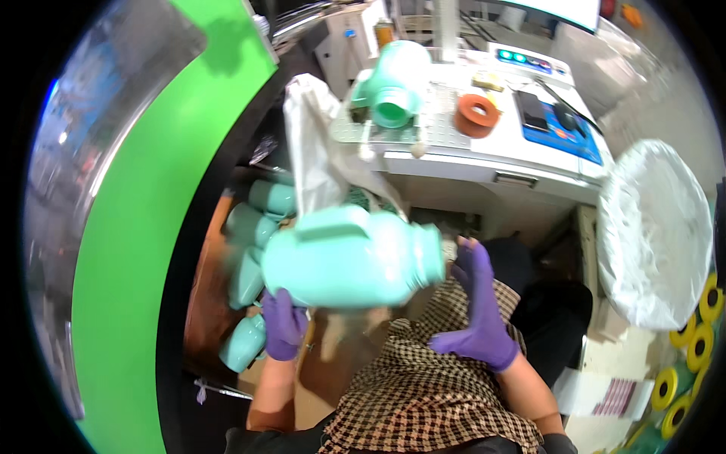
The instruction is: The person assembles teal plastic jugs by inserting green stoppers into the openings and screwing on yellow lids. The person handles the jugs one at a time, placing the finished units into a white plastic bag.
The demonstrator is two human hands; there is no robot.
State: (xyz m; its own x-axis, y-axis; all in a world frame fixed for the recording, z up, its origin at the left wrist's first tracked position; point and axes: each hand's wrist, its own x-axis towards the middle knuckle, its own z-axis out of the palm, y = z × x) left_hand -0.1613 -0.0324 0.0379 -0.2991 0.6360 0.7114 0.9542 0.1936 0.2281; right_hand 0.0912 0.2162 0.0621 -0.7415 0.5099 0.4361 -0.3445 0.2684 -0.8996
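Left hand (283,327), purple-gloved, is clamped on the lower edge of a mint-green handled jug body (344,261) near its base end; the fingers beneath are hidden. Right hand (480,318), same glove, has thumb and fingers spread wide and stands just beside the neck, seemingly clear of it. The jug hangs above the lap and houndstooth apron (378,397), its long axis near level, left to right; the ribbed neck points right, the base left, the loop handle toward the desk. Opening not visible; outline slightly blurred. Step in hand, as judged: supporting and turning the jug between the hands. Next move appears to call for the right hand closing round the neck end to steady it. Farther out: to the left, a carton (206,280) containing similar jugs (244,345); ahead, on the white desk (484,163), a second jug (397,79) lies mouth toward the wearer, beside an orange-brown tape roll (476,116). To the right, a white-lined bin (654,242).
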